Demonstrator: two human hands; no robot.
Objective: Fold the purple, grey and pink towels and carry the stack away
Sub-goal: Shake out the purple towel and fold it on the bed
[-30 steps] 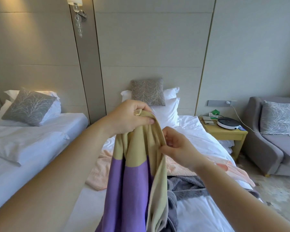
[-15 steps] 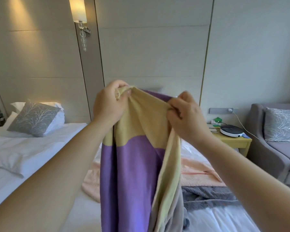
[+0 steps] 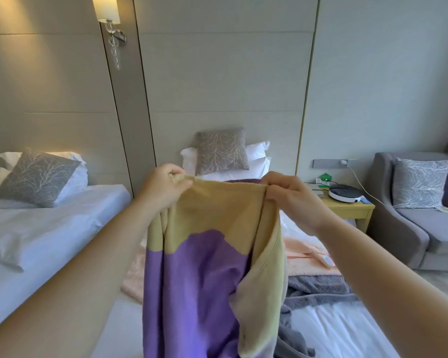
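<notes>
Two white beds stand ahead of you, and over the nearer bed you hold the purple towel up by its yellow top edge. Your left hand pinches one corner and your right hand pinches the other, fingers curled into the cloth. Behind it the pink towel lies spread on the sheet, with the grey towel rumpled nearer you, possibly overlapping it.

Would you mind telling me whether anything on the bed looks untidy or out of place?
The grey towel lies crumpled and the pink towel rumpled on the bed, both unfolded; nothing looks spilled or damaged.
</notes>
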